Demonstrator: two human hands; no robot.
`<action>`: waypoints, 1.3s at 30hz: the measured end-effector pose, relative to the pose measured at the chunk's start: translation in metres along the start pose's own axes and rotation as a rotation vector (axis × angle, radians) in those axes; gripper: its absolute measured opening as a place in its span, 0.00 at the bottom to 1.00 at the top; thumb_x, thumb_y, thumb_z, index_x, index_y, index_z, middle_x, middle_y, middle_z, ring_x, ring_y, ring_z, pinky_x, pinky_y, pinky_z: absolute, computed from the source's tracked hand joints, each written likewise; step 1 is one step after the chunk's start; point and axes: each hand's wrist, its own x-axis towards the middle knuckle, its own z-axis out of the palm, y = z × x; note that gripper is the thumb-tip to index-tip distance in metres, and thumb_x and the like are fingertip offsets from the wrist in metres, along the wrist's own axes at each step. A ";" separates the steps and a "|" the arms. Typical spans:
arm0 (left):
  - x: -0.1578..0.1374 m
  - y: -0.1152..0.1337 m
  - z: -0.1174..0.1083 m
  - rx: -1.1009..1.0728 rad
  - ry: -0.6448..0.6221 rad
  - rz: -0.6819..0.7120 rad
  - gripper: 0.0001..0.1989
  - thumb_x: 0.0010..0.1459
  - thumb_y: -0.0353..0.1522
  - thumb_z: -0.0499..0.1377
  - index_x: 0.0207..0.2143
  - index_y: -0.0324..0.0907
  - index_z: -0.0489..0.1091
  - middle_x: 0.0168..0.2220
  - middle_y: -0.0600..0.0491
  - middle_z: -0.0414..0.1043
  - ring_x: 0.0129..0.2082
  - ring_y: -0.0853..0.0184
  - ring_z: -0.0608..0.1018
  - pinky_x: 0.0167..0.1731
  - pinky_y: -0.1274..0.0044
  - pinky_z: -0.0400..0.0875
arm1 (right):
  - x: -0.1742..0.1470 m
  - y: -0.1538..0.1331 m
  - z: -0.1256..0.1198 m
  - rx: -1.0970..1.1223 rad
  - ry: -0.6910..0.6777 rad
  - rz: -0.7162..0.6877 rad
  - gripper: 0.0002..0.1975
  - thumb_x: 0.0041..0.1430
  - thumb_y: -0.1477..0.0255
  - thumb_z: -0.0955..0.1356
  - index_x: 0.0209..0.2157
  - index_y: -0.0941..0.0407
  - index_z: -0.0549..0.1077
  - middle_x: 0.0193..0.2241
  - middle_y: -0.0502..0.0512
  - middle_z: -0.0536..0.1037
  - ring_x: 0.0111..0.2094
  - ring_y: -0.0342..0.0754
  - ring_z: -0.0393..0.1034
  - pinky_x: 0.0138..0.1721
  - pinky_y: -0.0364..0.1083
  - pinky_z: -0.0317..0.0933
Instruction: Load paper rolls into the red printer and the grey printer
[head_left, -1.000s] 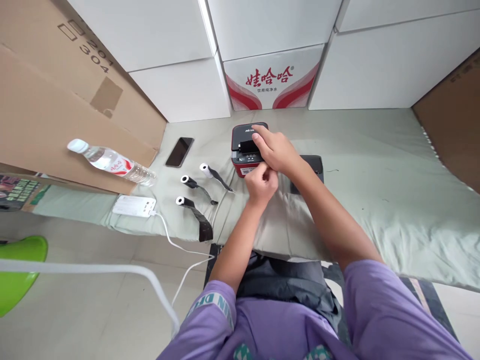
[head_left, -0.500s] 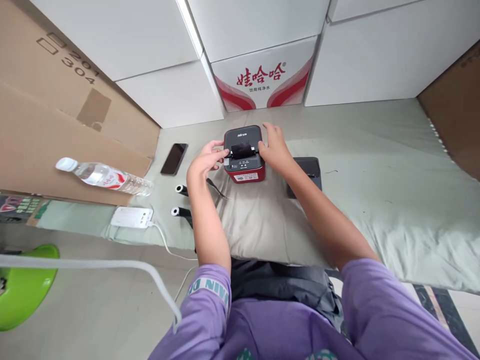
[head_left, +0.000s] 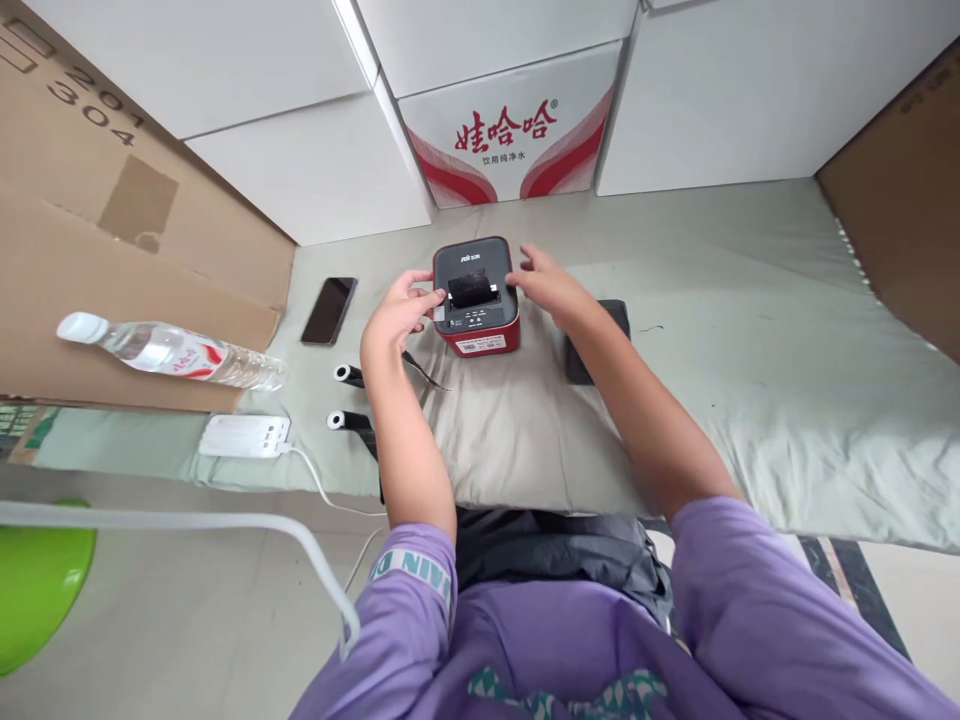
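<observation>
A small label printer, black on top with red sides, sits on the grey-green cloth in front of me. A short black strip sticks out of the slot in its top. My left hand grips the printer's left edge, thumb on the top and fingers along the side. At the right edge is my right hand, its fingers apart and a fingertip at the printer's upper side. A dark box-like item lies partly hidden beneath my right forearm. Two black rolls with white cores lie left of my left forearm.
To the left are a phone, a water bottle on its side and a white power bank with a cable. White boxes line the back; a cardboard box stands left. A white bar crosses the lower left.
My right hand has eased slightly off the printer's right side, its thumb no longer at the slot. My left hand stays at the left edge. The view has shifted slightly.
</observation>
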 end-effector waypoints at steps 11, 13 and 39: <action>-0.096 -0.021 0.153 -0.135 -0.082 0.448 0.06 0.67 0.31 0.58 0.46 0.44 0.67 0.32 0.57 0.71 0.28 0.72 0.73 0.33 0.80 0.67 | -0.088 0.094 -0.080 0.325 0.392 0.132 0.21 0.61 0.51 0.66 0.44 0.53 0.76 0.47 0.62 0.82 0.52 0.59 0.78 0.59 0.64 0.69; -0.088 -0.036 0.170 -0.163 -0.165 0.288 0.05 0.67 0.29 0.57 0.45 0.44 0.66 0.29 0.59 0.70 0.25 0.73 0.72 0.30 0.80 0.66 | -0.096 0.105 -0.061 0.373 0.411 0.116 0.25 0.61 0.47 0.65 0.48 0.51 0.74 0.52 0.62 0.80 0.55 0.58 0.77 0.59 0.63 0.69; -0.070 -0.021 0.175 -0.193 -0.357 -0.124 0.11 0.71 0.27 0.52 0.32 0.43 0.58 0.19 0.64 0.63 0.12 0.79 0.62 0.14 0.84 0.46 | -0.102 0.096 -0.049 0.336 0.310 0.081 0.25 0.67 0.57 0.60 0.62 0.49 0.66 0.61 0.61 0.74 0.64 0.56 0.68 0.65 0.60 0.62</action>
